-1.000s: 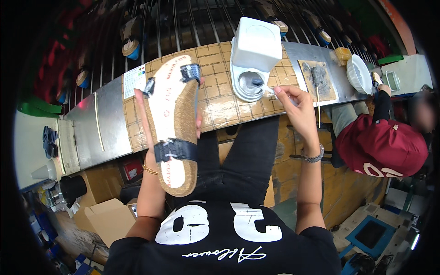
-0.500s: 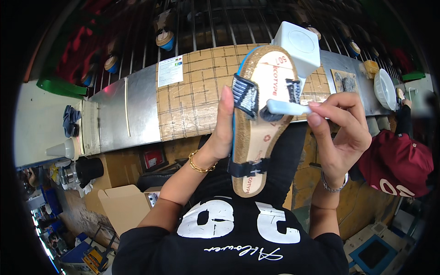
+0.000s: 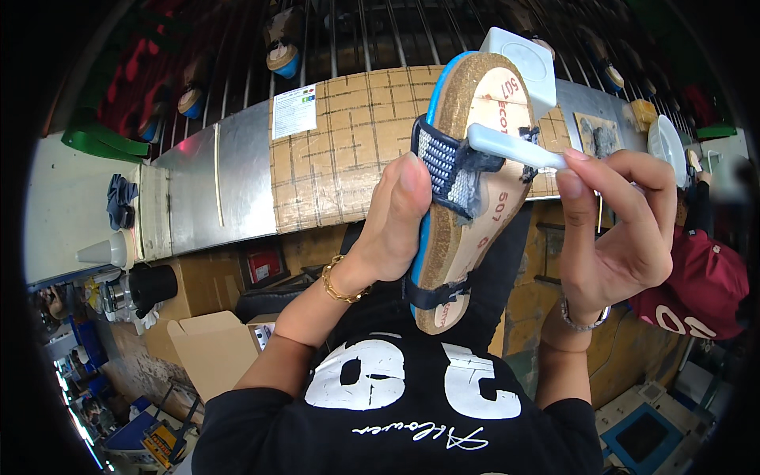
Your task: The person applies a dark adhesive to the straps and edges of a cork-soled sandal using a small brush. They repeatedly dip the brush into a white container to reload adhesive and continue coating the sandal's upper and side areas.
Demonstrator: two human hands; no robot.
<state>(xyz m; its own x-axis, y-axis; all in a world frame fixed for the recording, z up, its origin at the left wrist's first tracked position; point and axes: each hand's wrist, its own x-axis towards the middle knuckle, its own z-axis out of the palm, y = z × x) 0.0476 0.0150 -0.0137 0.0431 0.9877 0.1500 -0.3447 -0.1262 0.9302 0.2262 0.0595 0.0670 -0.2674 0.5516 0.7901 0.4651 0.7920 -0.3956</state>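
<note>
Sandal (image 3: pixel 467 198) with a cork sole and a blue edge is held up in the air, in front of the table (image 3: pixel 348 158). The left hand (image 3: pixel 388 229) has its grip closed tight on the side of the sandal, with the thumb pressed by the dark woven strap (image 3: pixel 447 170). The right hand (image 3: pixel 613 229) has its grip pinched on a small white brush (image 3: pixel 511 146). The brush tip is under the strap, touching the sandal. A second thin strap (image 3: pixel 435 294) goes across the lower part of the sole.

Behind the sandal the table is covered with brown checked card and shiny metal sheets. A white tub (image 3: pixel 526 67) peeks out just behind the top of the sandal. A white cone (image 3: pixel 103 252) and a black cup (image 3: pixel 152 285) sit far to the left. An open cardboard box (image 3: pixel 210 348) is below them. A person in a dark red shirt (image 3: pixel 701 285) is at the right side.
</note>
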